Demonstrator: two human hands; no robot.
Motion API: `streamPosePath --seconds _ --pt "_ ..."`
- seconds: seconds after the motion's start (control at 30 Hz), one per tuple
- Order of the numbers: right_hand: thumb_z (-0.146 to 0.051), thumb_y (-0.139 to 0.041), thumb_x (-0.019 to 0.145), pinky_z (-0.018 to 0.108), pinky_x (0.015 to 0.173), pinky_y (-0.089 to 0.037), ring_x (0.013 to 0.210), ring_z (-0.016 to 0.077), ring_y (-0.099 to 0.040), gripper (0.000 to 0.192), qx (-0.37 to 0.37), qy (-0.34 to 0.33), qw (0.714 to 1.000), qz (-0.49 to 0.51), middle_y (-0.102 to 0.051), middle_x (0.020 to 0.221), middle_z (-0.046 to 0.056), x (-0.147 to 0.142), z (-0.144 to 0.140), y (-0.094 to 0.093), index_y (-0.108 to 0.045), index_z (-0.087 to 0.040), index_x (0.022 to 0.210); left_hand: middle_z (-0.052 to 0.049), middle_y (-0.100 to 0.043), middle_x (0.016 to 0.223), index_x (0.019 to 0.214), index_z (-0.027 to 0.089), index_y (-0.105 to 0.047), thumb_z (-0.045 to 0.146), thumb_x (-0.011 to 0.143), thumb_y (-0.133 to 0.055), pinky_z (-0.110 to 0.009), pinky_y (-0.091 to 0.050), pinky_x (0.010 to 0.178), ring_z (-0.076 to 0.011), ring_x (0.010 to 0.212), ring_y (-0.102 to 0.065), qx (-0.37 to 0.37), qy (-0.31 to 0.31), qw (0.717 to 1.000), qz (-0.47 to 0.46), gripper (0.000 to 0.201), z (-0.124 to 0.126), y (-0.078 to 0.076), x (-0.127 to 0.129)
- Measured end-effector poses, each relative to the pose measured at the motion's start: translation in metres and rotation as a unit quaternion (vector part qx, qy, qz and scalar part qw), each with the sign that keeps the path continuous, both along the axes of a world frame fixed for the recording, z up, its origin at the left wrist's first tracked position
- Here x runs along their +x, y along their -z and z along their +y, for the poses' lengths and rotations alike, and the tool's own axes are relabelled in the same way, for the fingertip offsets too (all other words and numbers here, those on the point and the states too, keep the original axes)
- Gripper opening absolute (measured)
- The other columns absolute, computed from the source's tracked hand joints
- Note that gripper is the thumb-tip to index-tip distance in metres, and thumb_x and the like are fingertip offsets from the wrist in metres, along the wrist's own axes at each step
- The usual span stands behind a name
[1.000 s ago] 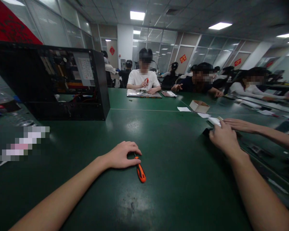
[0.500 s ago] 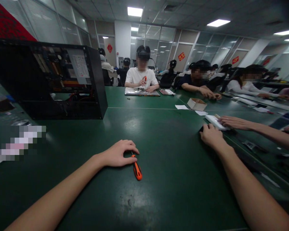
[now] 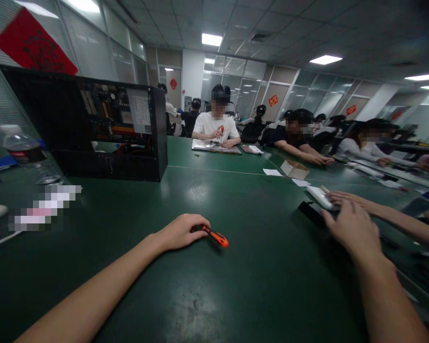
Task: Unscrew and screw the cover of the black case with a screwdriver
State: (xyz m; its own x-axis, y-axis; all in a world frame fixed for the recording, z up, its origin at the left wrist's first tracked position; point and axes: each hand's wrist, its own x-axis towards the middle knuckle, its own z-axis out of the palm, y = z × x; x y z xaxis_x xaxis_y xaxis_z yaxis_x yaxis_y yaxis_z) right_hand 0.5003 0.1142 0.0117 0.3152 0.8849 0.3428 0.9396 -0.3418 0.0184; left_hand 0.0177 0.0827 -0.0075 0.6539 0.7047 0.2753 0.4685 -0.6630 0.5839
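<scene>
left hand (image 3: 180,232) is lying palm-down on the green table (image 3: 236,286), fingers curled over the shaft end of an orange-handled screwdriver (image 3: 214,235). the tip and most of the shaft are sitting hidden under the fingers; only the orange-and-black handle is sticking out to the right of the grip, pointing away from it along the table. whether the fingers are pinching the shaft or just resting on it, can't tell.

right hand (image 3: 353,228) is hanging just over the table with fingers spread, holding nothing. its fingertips are reaching over the near edge of a flat black object (image 3: 309,213), too dark to identify; contact is unclear. just beyond the fingertips a white flat device (image 3: 318,196) is lying, with another person's hand (image 3: 346,197) resting on it, that forearm coming in from the right.

both forearms are running out of the bottom of the frame. right edge of the view is blurring and dark, so the items past the right hand are hard to read. a patch left of the left hand is pixelated.

between the two hands the table is lying bare, same for the stretch ahead of the left hand. far ahead and left of that grip an open black computer case (image 3: 103,128) is standing, with a plastic bottle (image 3: 26,152) further left. a small cardboard box (image 3: 295,169) is sitting well beyond the right hand.
</scene>
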Motion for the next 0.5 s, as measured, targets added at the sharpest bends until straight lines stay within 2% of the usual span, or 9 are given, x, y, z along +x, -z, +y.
streamPosePath --seconds 0.07,0.13,0.2,0.27,0.37,0.43,0.5 --pt "-0.072 -0.02 0.089 0.063 0.093 -0.046 0.125 0.0497 -0.051 0.083 0.017 0.041 0.999 0.027 -0.051 0.137 0.031 0.017 -0.026 0.011 -0.036 -0.014 0.147 -0.004 -0.072 0.099 0.113 0.019 -0.069 0.027 0.097 -0.06 -0.027 -0.047 0.074 -0.0166 0.08 -0.063 0.006 -0.033 0.999 -0.035 0.019 0.0 0.001 -0.001" --pt "-0.079 -0.022 0.082 0.066 0.089 -0.047 0.113 0.0519 -0.058 0.088 0.002 0.074 0.996 0.051 -0.058 0.127 0.03 0.037 -0.047 0.034 -0.035 -0.025 0.149 -0.005 -0.072 0.099 0.114 0.018 -0.069 0.027 0.098 -0.059 -0.027 -0.047 0.074 -0.0164 0.079 -0.063 0.023 -0.06 0.996 -0.061 0.021 0.0 0.001 -0.002" --pt "-0.078 -0.021 0.08 0.068 0.087 -0.047 0.098 0.0527 -0.062 0.085 -0.032 0.064 0.994 0.078 -0.063 0.108 0.029 0.055 -0.062 0.057 -0.034 -0.032 0.15 -0.005 -0.072 0.098 0.115 0.018 -0.069 0.027 0.098 -0.059 -0.027 -0.047 0.072 -0.0154 0.075 -0.061 0.037 -0.076 0.994 -0.073 0.022 0.0 0.001 -0.002" --pt "-0.071 -0.022 0.081 0.067 0.084 -0.047 0.091 0.0522 -0.064 0.08 -0.045 0.013 0.995 0.092 -0.063 0.098 0.028 0.064 -0.069 0.07 -0.034 -0.034 0.151 -0.005 -0.072 0.097 0.116 0.017 -0.069 0.027 0.097 -0.06 -0.027 -0.047 0.069 -0.0147 0.071 -0.06 0.043 -0.087 0.992 -0.077 0.022 0.0 0.002 -0.002" --pt "-0.065 -0.023 0.086 0.064 0.081 -0.048 0.089 0.0487 -0.065 0.075 -0.032 -0.081 0.993 0.083 -0.062 0.099 0.027 0.048 -0.072 0.062 -0.035 -0.033 0.152 -0.005 -0.073 0.098 0.115 0.018 -0.069 0.026 0.097 -0.06 -0.027 -0.047 0.069 -0.0147 0.07 -0.06 0.049 -0.091 0.991 -0.083 0.023 0.001 0.004 -0.001" --pt "-0.061 -0.024 0.091 0.06 0.082 -0.051 0.092 0.0446 -0.065 0.072 -0.009 -0.135 0.988 0.072 -0.063 0.104 0.025 0.016 -0.071 0.045 -0.039 -0.026 0.151 -0.005 -0.073 0.099 0.116 0.018 -0.069 0.025 0.096 -0.06 -0.027 -0.048 0.069 -0.0142 0.069 -0.06 0.056 -0.091 0.99 -0.09 0.023 0.001 0.005 -0.001" --pt "-0.053 -0.03 0.094 0.055 0.087 -0.053 0.099 0.0395 -0.064 0.067 0.025 -0.196 0.978 0.07 -0.062 0.113 0.024 -0.031 -0.068 0.027 -0.044 -0.016 0.148 -0.005 -0.073 0.099 0.117 0.018 -0.069 0.025 0.096 -0.06 -0.027 -0.048 0.068 -0.0138 0.067 -0.059 0.063 -0.1 0.988 -0.097 0.024 0.001 0.005 -0.001"
